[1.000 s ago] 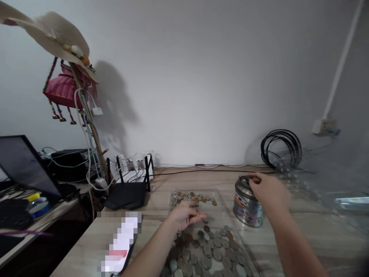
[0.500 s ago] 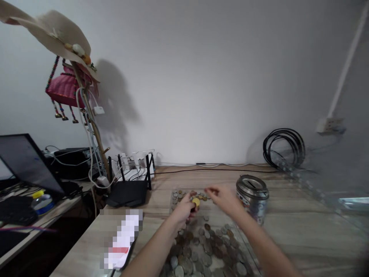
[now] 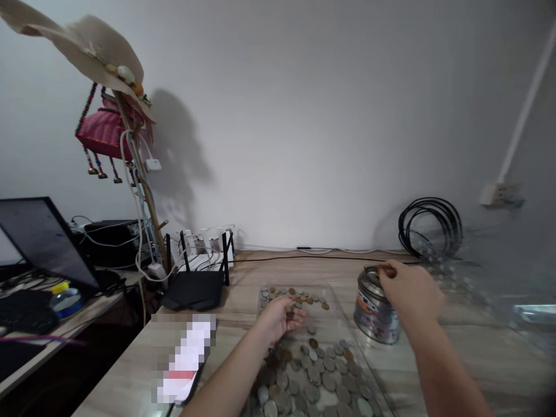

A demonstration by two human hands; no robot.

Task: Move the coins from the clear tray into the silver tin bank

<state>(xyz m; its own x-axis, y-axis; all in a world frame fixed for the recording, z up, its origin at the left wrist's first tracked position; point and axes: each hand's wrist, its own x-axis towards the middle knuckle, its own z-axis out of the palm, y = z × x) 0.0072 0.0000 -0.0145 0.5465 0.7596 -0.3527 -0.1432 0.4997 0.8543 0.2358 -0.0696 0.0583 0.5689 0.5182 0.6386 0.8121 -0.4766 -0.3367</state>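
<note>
My right hand is over the lid of a round metal tin, its thumb and fingers pinched at the slot area. A small edge of a coin seems to show at the fingertips, mostly hidden by them. My left hand hovers above a clear tray, palm turned inward and fingers loosely apart; no coin can be made out in it. Many silver and brown coins lie spread in the tray's near part. A smaller row of coins lies along its far end.
A phone with a blurred screen lies left of the tray. Behind it stands a black router. Coiled black cable leans on the wall at right. A monitor and a bottle are at far left.
My right hand has moved right from above the tray to the tin's lid. The gold coin seen in my left hand before no longer shows there, and its fingers have loosened.
</note>
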